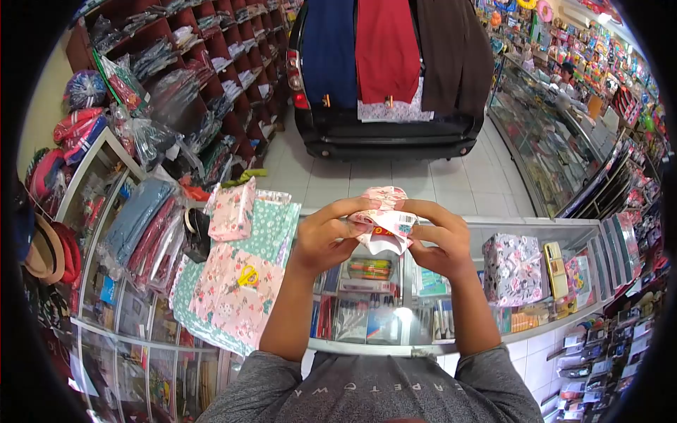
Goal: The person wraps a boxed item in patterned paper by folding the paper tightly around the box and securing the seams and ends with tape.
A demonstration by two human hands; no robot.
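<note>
A small packet in pink floral paper with a white underside (384, 218) is held between the left hand (326, 236) and the right hand (443, 236), pinched from both sides by thumbs and fingers, so that neither hand is nearer to it. It is held up in front of the body, above the far side of the counter. Its long axis seems to run away from the chest, though this is made uncertain by foreshortening and the covering fingers.

Below it, a glass-topped display counter with a metal frame (360, 348) is filled with stationery: a clear pack of brightly coloured pens (370, 268) is seen through the glass, with more packs laid nearer the body.

To the left, yellow-handled scissors (247, 276) are laid on pink floral sheets (222, 299), beside which a flat pink floral parcel (231, 215) is placed. To the right, a grey floral box (513, 268) is set beside an oblong gold case (556, 270).
</note>
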